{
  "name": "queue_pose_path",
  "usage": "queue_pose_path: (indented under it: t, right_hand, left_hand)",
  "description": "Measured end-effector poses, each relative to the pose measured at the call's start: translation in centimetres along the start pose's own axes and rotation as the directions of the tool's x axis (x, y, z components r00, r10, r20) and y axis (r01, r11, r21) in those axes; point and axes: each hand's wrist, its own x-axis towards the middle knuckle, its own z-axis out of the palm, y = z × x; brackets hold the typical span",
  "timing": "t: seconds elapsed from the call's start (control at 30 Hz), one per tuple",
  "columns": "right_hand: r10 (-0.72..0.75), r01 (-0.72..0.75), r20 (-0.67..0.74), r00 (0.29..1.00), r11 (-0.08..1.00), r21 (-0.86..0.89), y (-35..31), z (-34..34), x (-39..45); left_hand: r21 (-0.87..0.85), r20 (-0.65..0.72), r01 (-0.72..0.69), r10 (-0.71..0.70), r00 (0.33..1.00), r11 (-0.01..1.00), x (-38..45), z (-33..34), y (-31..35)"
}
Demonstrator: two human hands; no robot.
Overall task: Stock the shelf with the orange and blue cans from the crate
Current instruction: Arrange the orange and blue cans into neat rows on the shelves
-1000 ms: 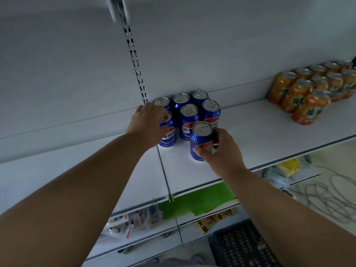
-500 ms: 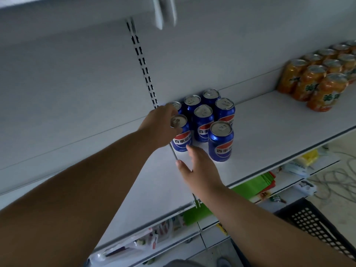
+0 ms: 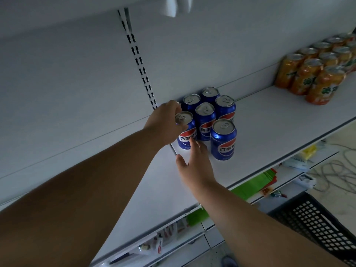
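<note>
1. Left hand (image 3: 165, 124) grips the front-left blue can (image 3: 185, 132); right hand (image 3: 194, 162) hovers loose-fingered at its 6 o'clock.
2. Cans stand on the shelf (image 3: 269, 132).
3. Smooth, rigid, likely heavy: grasp the sides.

Dim, bluish light; soft blur throughout, wide-angle bending at the edges.

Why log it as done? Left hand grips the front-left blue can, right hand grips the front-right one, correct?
Half right. In the head view the left hand does grip the front-left blue can, but the right hand is open, fingers extended, and holds nothing; the front-right blue can stands free.
</note>
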Motion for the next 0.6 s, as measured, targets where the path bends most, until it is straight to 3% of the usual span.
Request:
queue_pose_path:
  t: [0.47, 0.6]
  right_hand:
    - [-0.052, 0.057, 0.188, 0.981, 0.998, -0.018, 0.9, -2.7, 0.8]
    - [-0.119, 0.126, 0.27, 0.956, 0.992, -0.008, 1.0, -5.6, -0.5]
  left_hand:
    - [0.027, -0.032, 0.078, -0.078, 0.996, 0.997, -0.7, 0.0, 1.0]
    - [-0.009, -0.107, 0.108, -0.108, 0.988, 0.994, -1.7, 0.5, 0.8]
